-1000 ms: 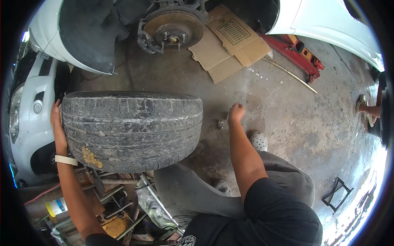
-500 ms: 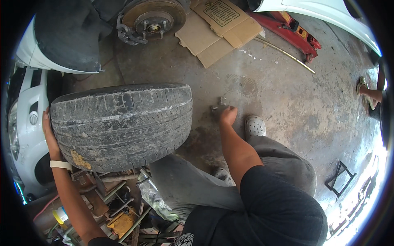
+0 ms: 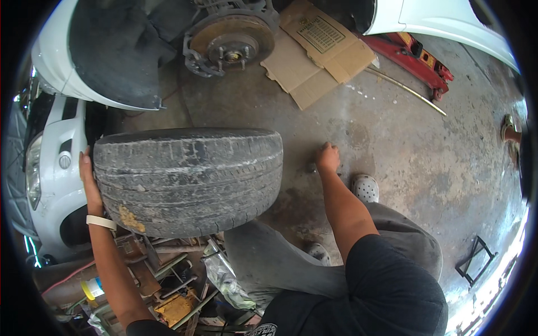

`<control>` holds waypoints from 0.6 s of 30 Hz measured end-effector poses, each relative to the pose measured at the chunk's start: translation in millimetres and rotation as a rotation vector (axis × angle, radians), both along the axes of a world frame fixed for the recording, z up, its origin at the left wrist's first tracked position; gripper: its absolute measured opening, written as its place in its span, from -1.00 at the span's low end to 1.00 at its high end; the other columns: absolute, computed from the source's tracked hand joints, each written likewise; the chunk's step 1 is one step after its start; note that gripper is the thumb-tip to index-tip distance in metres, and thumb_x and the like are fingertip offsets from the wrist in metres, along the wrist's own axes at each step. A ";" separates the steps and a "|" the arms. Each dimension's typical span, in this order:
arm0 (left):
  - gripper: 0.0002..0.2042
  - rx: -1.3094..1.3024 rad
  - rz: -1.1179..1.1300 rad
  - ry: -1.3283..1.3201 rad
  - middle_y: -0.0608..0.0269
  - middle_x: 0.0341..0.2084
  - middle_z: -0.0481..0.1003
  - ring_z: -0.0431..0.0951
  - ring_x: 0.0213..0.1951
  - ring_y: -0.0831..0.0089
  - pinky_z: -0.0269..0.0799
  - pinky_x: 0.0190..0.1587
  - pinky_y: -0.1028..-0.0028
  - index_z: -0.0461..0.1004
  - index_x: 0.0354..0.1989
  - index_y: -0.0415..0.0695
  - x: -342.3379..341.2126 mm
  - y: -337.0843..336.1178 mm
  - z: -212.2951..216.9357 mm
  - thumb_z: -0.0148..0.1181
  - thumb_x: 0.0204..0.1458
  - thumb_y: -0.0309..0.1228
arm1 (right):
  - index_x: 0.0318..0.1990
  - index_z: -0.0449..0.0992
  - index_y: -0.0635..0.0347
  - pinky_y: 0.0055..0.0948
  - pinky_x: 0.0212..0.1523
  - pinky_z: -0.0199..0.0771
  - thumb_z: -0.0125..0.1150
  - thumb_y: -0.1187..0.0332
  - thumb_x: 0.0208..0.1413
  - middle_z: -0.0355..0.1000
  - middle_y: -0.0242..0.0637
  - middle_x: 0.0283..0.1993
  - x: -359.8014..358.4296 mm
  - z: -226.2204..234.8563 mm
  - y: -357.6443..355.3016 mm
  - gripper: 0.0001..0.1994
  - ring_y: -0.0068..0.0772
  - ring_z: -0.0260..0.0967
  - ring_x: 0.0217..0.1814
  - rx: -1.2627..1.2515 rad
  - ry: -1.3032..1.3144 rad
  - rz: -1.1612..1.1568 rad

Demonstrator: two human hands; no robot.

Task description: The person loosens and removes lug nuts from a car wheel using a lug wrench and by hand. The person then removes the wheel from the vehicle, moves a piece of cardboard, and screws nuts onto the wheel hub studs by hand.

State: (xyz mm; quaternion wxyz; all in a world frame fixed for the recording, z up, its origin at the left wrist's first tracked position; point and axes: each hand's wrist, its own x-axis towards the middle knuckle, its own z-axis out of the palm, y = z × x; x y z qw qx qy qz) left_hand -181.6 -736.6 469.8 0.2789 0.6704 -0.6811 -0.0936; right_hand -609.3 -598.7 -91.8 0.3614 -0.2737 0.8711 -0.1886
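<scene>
A worn, dirty tire (image 3: 190, 182) stands on its tread in front of my left knee, with a yellowish smear low on its left. My left hand (image 3: 89, 179) lies against its left side, fingers straight and flat rather than wrapped round it. To the tire's right, my right hand (image 3: 329, 158) is low over the concrete with its fingers curled closed. Whatever it holds is hidden. Beside it lies a small dark metal piece (image 3: 311, 167), too small to name for sure. Beyond the tire is a bare wheel hub with a rusty brake disc (image 3: 235, 40) and protruding studs.
Flattened cardboard (image 3: 319, 53) lies right of the hub, near a red floor jack (image 3: 412, 61) with a long rod (image 3: 406, 89). A white car front (image 3: 53, 168) is at left. Tools and scrap (image 3: 168, 280) crowd the lower left. A black metal frame (image 3: 475, 260) lies at right.
The whole view has shifted, so everything sits farther right and lower. My right hand has moved slightly over the small metal pieces; fewer of them show now. My left hand stays against the tire.
</scene>
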 end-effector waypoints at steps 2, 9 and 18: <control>-0.32 -0.033 -0.007 -0.112 -0.09 0.47 0.12 -0.05 0.54 0.15 -0.23 0.53 0.28 0.30 0.39 -0.32 4.2 -2.0 1.1 -0.15 0.38 0.07 | 0.01 0.52 0.18 -0.04 0.10 0.49 0.30 0.17 0.14 0.48 -0.05 0.10 0.6 11.2 -15.8 -0.63 0.10 0.46 0.16 -0.109 -0.049 -0.092; -0.32 -0.006 0.033 -0.184 -0.15 0.46 0.12 -0.04 0.53 0.07 -0.22 0.52 0.25 0.32 0.37 -0.32 5.6 0.7 2.5 -0.20 0.39 0.07 | -0.15 0.45 0.21 -0.32 -0.27 0.52 0.32 0.35 0.11 0.53 -0.22 -0.25 -3.3 128.5 -164.4 -0.77 -0.33 0.52 -0.29 -0.750 -0.844 -0.382; -0.32 0.049 0.029 -0.210 -0.17 0.50 0.04 -0.08 0.54 0.06 -0.27 0.53 0.21 0.30 0.40 -0.25 4.2 0.0 4.2 -0.26 0.39 0.09 | -0.15 0.42 0.09 -0.50 -0.37 0.36 0.35 0.39 0.19 0.43 -0.49 -0.32 22.7 246.5 -249.8 -0.81 -0.60 0.36 -0.38 -0.637 -1.315 -0.490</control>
